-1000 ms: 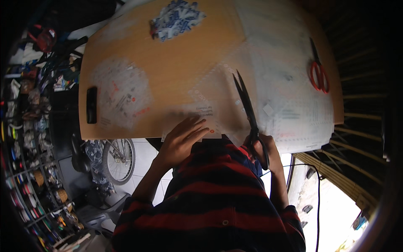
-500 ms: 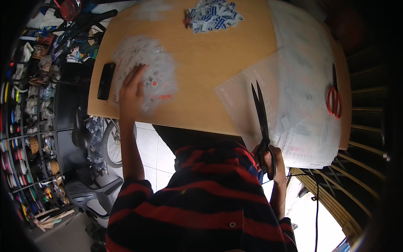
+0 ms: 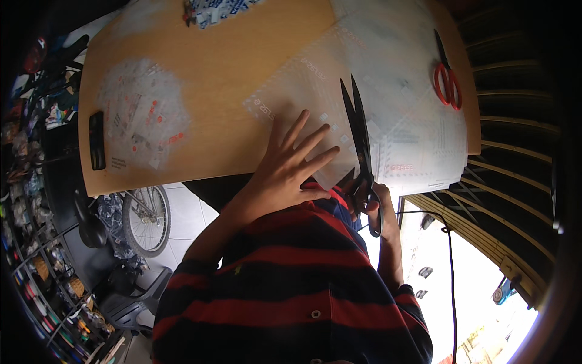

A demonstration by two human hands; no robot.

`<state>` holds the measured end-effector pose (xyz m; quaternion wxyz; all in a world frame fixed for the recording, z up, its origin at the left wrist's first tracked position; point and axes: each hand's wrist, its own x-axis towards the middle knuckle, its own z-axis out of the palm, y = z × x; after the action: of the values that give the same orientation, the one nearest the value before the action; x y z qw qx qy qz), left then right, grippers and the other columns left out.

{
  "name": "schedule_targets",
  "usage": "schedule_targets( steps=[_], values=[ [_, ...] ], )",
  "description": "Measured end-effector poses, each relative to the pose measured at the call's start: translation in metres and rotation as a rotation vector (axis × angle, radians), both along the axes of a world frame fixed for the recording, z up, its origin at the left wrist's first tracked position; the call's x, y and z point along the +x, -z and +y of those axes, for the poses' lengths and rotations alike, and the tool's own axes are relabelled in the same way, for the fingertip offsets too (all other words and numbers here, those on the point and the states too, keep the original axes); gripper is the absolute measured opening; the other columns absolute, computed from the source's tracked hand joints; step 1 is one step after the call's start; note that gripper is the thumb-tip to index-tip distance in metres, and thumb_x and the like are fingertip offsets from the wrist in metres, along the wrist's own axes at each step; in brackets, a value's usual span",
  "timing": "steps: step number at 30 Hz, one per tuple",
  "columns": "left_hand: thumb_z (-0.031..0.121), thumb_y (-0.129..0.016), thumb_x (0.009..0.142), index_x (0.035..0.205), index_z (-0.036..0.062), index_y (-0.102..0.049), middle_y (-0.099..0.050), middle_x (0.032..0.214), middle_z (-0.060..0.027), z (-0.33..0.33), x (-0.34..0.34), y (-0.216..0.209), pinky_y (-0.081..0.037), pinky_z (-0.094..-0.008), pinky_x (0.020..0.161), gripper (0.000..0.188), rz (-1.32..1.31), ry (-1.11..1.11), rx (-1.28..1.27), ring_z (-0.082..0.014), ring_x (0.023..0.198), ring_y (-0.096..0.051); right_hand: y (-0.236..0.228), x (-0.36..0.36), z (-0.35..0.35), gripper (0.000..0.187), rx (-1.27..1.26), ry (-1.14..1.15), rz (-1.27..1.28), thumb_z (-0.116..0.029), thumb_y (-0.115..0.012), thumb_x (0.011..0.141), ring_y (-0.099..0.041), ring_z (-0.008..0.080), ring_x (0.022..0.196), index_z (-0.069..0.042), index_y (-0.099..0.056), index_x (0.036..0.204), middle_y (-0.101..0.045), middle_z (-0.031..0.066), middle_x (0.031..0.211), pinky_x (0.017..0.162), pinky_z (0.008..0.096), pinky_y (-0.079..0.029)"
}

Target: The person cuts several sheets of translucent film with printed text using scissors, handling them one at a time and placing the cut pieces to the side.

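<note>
Phone (image 3: 97,141): black, well left of the spread fingers (image 3: 313,141)
Red-handled scissors (image 3: 447,85): lying right of the fingers, farther out
Bicycle wheel (image 3: 145,221): left of the fingers, down low
Cable (image 3: 452,273): black, low right of the fingers
Slatted metalwork (image 3: 470,235): right of the fingers

Here's pale and reddish lettering along the edge of the translucent sheet (image 3: 327,103), mid-frame! More red print shows on the pale stack (image 3: 421,136) at right, low down. Over at left, red lettering dots the film pieces (image 3: 145,115), with small dark lines at their lower-left edge. Up top, blue print marks white packets (image 3: 219,12).
</note>
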<state>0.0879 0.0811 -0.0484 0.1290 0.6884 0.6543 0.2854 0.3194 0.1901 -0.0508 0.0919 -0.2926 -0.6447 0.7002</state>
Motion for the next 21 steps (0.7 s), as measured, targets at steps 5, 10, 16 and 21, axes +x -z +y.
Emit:
schedule_targets(
  steps=[5,10,16,21],
  values=[
    [0.049,-0.086,0.071,0.100,0.0040,-0.063,-0.050,0.136,-0.0161,0.002,-0.042,0.016,-0.022,-0.0714,0.115,0.058,-0.016,-0.157,0.048,-0.0450,0.142,-0.036,-0.005,0.022,-0.003,0.100,-0.110,0.007,-0.058,-0.089,-0.058,0.075,-0.058,0.0118,0.061,0.005,-0.064,0.107,-0.057,0.0024,0.068,0.056,0.0279,-0.047],
    [0.046,-0.087,0.071,0.111,0.0051,-0.063,-0.046,0.140,-0.0157,-0.003,-0.059,0.007,-0.026,-0.0666,0.115,0.062,0.112,-0.158,-0.012,-0.0421,0.139,-0.039,0.003,0.046,-0.018,0.096,-0.110,-0.069,-0.181,-0.089,-0.060,0.074,-0.053,0.0129,0.066,0.004,-0.063,0.098,-0.056,0.0025,0.069,0.063,0.0300,-0.045],
    [0.032,-0.088,0.074,0.136,0.0167,-0.061,-0.036,0.159,-0.0130,-0.024,-0.030,0.010,-0.019,-0.0643,0.121,0.069,0.033,-0.232,-0.097,-0.0451,0.151,-0.023,0.007,0.075,-0.037,0.085,-0.072,-0.221,-0.209,-0.083,-0.064,0.078,-0.057,0.0119,0.067,0.000,-0.061,0.093,-0.061,0.0056,0.074,0.060,0.0283,-0.047],
    [0.007,-0.081,0.080,0.126,0.0163,-0.071,-0.045,0.155,-0.0123,-0.031,-0.024,0.018,-0.022,-0.0625,0.121,0.048,0.013,-0.250,-0.035,-0.0441,0.148,-0.032,-0.010,0.084,-0.041,0.092,-0.109,-0.172,-0.255,-0.084,-0.067,0.074,-0.056,0.0157,0.068,0.004,-0.064,0.101,-0.060,0.0077,0.073,0.064,0.0348,-0.048]
  ],
)
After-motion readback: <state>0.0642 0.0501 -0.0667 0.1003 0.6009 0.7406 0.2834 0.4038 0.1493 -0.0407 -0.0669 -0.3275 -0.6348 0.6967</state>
